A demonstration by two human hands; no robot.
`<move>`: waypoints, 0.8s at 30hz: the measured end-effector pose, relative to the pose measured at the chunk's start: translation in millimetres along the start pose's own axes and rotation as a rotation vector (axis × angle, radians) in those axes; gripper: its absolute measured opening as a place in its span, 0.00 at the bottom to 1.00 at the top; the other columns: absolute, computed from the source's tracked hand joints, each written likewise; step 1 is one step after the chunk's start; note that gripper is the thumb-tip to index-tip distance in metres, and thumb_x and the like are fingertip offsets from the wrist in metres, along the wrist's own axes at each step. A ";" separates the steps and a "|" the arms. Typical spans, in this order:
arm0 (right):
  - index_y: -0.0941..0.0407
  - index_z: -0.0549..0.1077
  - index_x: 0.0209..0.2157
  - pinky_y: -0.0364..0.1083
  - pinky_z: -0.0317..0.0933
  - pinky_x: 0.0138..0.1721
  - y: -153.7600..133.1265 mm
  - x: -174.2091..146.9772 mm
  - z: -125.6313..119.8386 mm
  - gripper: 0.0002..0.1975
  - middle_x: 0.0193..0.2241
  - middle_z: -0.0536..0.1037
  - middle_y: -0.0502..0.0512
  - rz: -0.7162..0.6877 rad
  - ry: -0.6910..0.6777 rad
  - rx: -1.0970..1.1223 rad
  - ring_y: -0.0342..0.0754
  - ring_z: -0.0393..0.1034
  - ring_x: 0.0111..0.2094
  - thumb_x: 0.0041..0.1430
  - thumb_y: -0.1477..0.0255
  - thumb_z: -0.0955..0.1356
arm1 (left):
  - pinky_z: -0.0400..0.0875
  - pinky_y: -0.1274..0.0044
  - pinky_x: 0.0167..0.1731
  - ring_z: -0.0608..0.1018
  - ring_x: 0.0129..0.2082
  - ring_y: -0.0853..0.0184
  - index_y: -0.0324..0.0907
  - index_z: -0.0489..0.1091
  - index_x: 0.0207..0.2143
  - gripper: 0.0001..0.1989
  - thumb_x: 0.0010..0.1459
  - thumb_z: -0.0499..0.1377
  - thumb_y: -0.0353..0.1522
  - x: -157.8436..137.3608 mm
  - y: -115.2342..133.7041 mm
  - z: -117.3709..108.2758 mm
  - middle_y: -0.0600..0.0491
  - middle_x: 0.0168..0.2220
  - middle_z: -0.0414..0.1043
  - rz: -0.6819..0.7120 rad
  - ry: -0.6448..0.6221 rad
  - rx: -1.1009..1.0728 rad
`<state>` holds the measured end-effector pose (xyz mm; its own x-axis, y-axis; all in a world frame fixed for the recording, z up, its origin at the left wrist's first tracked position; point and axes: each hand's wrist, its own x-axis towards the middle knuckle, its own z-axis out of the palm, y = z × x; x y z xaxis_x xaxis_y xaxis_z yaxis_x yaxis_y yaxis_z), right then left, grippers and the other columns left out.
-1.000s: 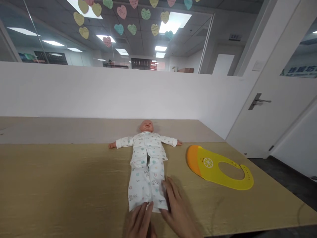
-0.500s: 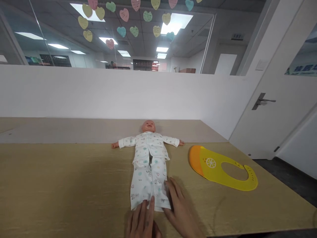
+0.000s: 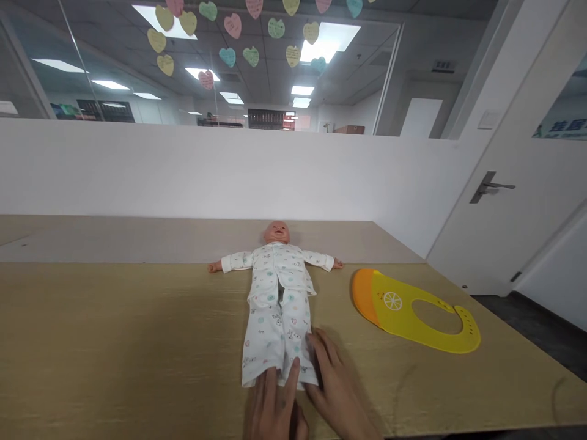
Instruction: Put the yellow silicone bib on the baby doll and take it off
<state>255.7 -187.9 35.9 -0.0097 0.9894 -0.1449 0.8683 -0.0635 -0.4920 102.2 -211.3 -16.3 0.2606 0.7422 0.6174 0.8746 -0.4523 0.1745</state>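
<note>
A baby doll [image 3: 277, 232] lies on its back with its arms spread, dressed in a white patterned top [image 3: 279, 269] and white patterned trousers [image 3: 263, 342]. My left hand [image 3: 275, 409] is at the trouser cuffs, fingers stretched out; the index fingertip rests on the leg at the right, the other fingertips at the hem between the legs. Along the right edge of that same leg, my right hand [image 3: 337, 388] touches the cloth, fingers extended and thumb apart by the cuff. The doll's feet do not show.
A yellow and orange bib [image 3: 398, 330] lies flat to the right on the wooden table [image 3: 114, 342]. Behind the table stands a white wall [image 3: 206, 171] with a window above, bearing heart-shaped notes [image 3: 276, 28]. A door with a handle [image 3: 490, 186] is at the right.
My left hand has shifted right, its index finger moving from the gap between the cuffs onto the leg at the right. My right hand stays nearly in place. The view has turned slightly.
</note>
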 end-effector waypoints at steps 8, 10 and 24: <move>0.47 0.46 0.65 0.44 0.47 0.72 -0.7 -1.3 -0.3 0.39 0.62 0.34 0.40 -0.012 0.017 -0.010 0.39 0.35 0.67 0.49 0.72 0.56 | 0.67 0.65 0.43 0.72 0.43 0.55 0.50 0.54 0.64 0.34 0.53 0.55 0.35 19.6 -23.6 -21.5 0.46 0.42 0.72 0.014 -0.186 0.017; 0.48 0.46 0.65 0.44 0.47 0.72 0.4 -1.3 0.6 0.38 0.62 0.34 0.40 -0.026 0.026 -0.005 0.39 0.36 0.67 0.50 0.71 0.57 | 0.66 0.64 0.44 0.72 0.45 0.54 0.51 0.54 0.63 0.35 0.52 0.56 0.37 18.1 -26.1 -24.6 0.46 0.43 0.72 0.044 -0.191 0.029; 0.54 0.55 0.60 0.43 0.60 0.64 69.4 -3.7 -6.6 0.40 0.59 0.52 0.54 0.106 0.284 0.776 0.37 0.54 0.61 0.48 0.50 0.63 | 0.68 0.69 0.43 0.73 0.45 0.59 0.47 0.54 0.63 0.31 0.58 0.54 0.39 10.9 -23.5 -23.4 0.46 0.45 0.72 0.149 -0.149 0.040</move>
<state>319.2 -195.1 8.0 0.2685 0.9618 -0.0534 0.2675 -0.1277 -0.9551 74.9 -204.2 4.4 0.4435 0.7348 0.5133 0.8364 -0.5450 0.0575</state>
